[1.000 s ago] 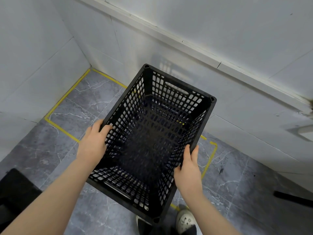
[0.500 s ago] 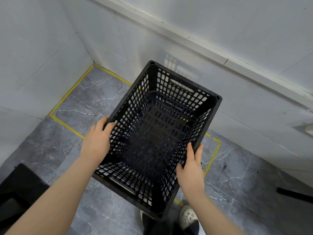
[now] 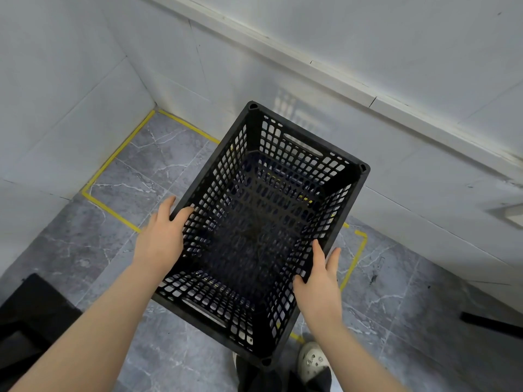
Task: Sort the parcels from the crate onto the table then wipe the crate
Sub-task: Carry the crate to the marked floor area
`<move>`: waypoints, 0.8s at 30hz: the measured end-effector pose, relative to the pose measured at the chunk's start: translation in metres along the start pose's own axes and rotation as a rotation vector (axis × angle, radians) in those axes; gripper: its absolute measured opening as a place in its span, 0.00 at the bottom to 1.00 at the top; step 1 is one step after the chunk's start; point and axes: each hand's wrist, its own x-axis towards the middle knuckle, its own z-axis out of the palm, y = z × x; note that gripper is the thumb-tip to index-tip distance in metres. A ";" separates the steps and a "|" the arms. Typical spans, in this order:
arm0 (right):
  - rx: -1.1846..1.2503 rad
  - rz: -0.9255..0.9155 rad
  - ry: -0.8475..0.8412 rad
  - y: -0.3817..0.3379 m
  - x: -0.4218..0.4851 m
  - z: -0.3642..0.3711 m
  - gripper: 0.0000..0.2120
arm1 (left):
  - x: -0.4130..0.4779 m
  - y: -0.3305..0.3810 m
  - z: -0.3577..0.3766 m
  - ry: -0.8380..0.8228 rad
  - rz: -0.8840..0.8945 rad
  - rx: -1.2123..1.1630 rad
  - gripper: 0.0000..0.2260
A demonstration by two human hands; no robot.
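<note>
Reaching down and forward from the near edge of the view, both bare forearms stretch toward a black lattice crate (image 3: 263, 230) held above the grey marble-patterned floor (image 3: 158, 162). The left hand (image 3: 162, 239) grips the crate's left long rim, thumb hooked inside over the wall and the other fingers wrapped on the outside. The right hand (image 3: 318, 281) clasps the right long rim nearer the person, thumb inside, with the fingers pressed against the outer wall and pointing away. So both hands are closed on the crate, one on each side, well apart. The crate is tilted, its far end turned to the right, and nothing lies inside it. Below it, yellow tape (image 3: 113, 162) marks a rectangle on the floor in the corner of the white tiled walls (image 3: 70, 80). A white shoe (image 3: 312, 362) shows beneath the crate's near corner.
</note>
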 end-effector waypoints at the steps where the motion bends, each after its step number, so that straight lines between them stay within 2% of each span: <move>1: 0.000 -0.002 -0.004 0.002 0.000 0.000 0.37 | 0.000 0.001 -0.001 -0.009 -0.001 -0.005 0.28; 7: 0.001 -0.001 -0.019 0.007 0.002 -0.005 0.39 | 0.005 0.006 -0.001 -0.116 -0.047 -0.076 0.31; 13: -0.021 -0.017 -0.013 0.001 0.008 -0.011 0.40 | 0.010 0.000 0.002 -0.106 -0.059 -0.112 0.32; 19: 0.011 -0.005 -0.050 0.005 0.004 -0.002 0.41 | 0.005 -0.004 0.005 -0.161 -0.071 -0.124 0.31; 24: 0.011 0.003 -0.034 0.007 0.003 -0.003 0.41 | -0.003 0.001 0.004 -0.106 -0.060 -0.103 0.30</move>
